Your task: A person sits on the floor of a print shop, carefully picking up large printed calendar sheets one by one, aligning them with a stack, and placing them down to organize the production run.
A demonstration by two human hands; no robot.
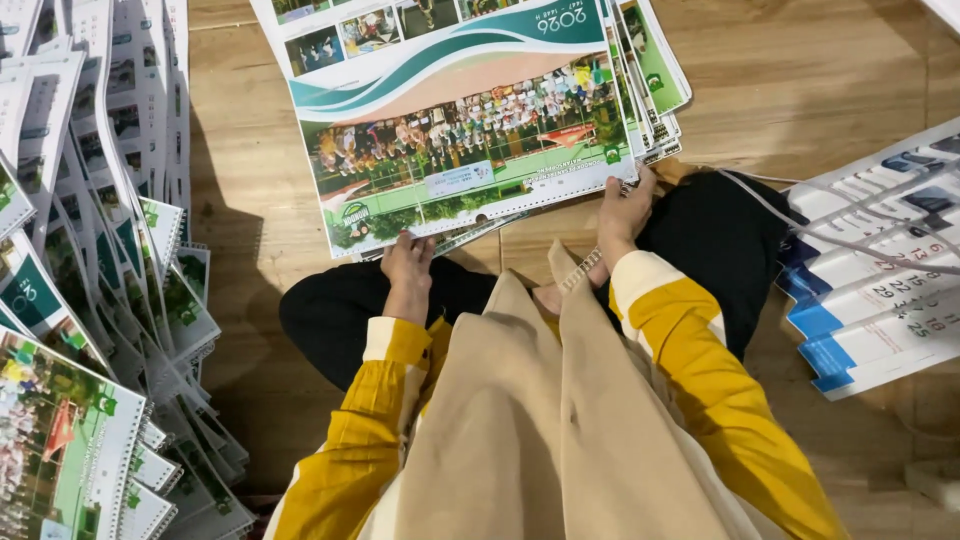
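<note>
I sit cross-legged on a wooden floor (250, 200), in yellow sleeves and a beige scarf. In front of my knees lies a stack of printed calendar sheets (465, 120) with a green and teal cover and a group photo. My left hand (408, 268) grips the stack's near edge at its left. At the near right corner of the stack, my right hand (625, 210) holds the edge, fingers curled on the sheets. A thin spiral wire strip (585, 270) lies just below my right wrist.
A long fanned pile of spiral-bound calendars (110, 300) runs down the left side. At the right lie blue and white calendar pages (880, 290) with grey cords (830, 235) across them. More loose sheets (655, 70) stick out behind the front stack.
</note>
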